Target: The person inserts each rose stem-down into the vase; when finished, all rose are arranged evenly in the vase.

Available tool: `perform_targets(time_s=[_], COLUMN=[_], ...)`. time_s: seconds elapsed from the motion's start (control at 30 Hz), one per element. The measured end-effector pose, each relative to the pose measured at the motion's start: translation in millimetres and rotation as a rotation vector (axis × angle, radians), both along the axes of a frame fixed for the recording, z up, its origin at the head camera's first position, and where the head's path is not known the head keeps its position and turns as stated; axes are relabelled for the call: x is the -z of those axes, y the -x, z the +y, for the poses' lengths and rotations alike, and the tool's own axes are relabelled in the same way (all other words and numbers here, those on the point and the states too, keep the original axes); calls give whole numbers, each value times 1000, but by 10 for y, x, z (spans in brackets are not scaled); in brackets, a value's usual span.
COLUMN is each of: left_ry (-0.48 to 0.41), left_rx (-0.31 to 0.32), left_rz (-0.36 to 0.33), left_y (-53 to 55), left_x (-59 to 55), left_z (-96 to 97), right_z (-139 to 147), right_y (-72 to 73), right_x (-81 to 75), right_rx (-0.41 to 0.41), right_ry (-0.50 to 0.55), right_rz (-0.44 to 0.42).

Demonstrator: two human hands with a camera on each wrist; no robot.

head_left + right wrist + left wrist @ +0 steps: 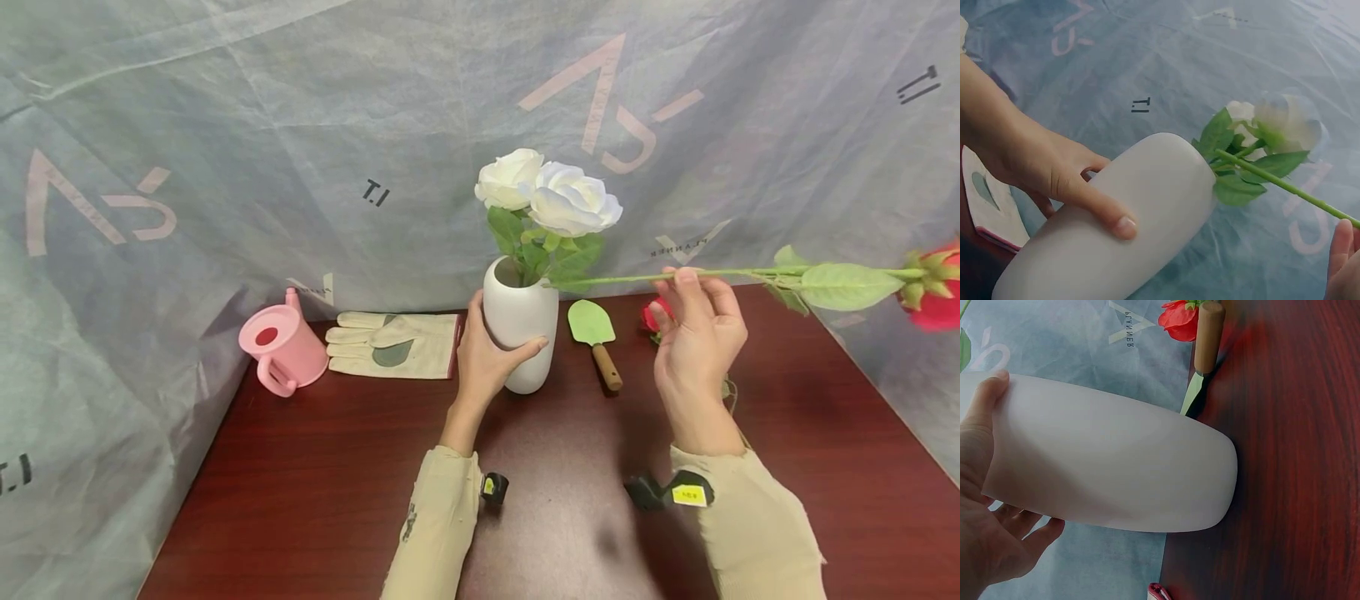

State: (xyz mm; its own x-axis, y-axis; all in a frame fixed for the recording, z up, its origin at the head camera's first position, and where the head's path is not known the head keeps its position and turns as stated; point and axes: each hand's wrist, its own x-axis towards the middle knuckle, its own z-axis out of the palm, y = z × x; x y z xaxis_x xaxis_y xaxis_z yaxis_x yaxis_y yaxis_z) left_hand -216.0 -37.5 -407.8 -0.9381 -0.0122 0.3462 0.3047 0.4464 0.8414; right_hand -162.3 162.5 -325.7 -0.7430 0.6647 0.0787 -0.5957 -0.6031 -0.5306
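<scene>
My left hand point(483, 358) grips a white vase point(525, 321) around its side, thumb across the front. Two white roses point(573, 200) with green leaves stand in the vase. In my right hand point(697, 350), thumb and fingertips pinch the green stem point(622, 279) of a red rose point(933, 287), held nearly level. Its bloom points right, partly cut off by the frame edge, and its stem end reaches the vase mouth. In the right wrist view, the stem point(1291, 187) slants to the leaves at the vase's rim. The left wrist view shows the vase base point(1210, 481) close to the tabletop.
A pink watering can point(288, 346) and a pale work glove point(393, 346) lie left of the vase. To its right are a green trowel point(600, 342) with a wooden handle and another red flower point(656, 315), partly behind my right hand. A grey printed sheet point(300, 167) hangs behind the dark red table point(322, 483).
</scene>
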Motion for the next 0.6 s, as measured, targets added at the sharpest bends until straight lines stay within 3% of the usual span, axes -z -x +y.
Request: perform_targets(time_s=[0.27, 0.6], left_ry=[-2, -6], left_rx=[1, 4], left_rz=[-1, 8], left_y=[6, 11], left_x=[11, 16], left_z=[-13, -5], right_z=[-102, -250], right_y=[119, 176], right_x=[-120, -115], right_rx=[50, 88], right_ry=[-107, -295], right_rz=[-44, -36])
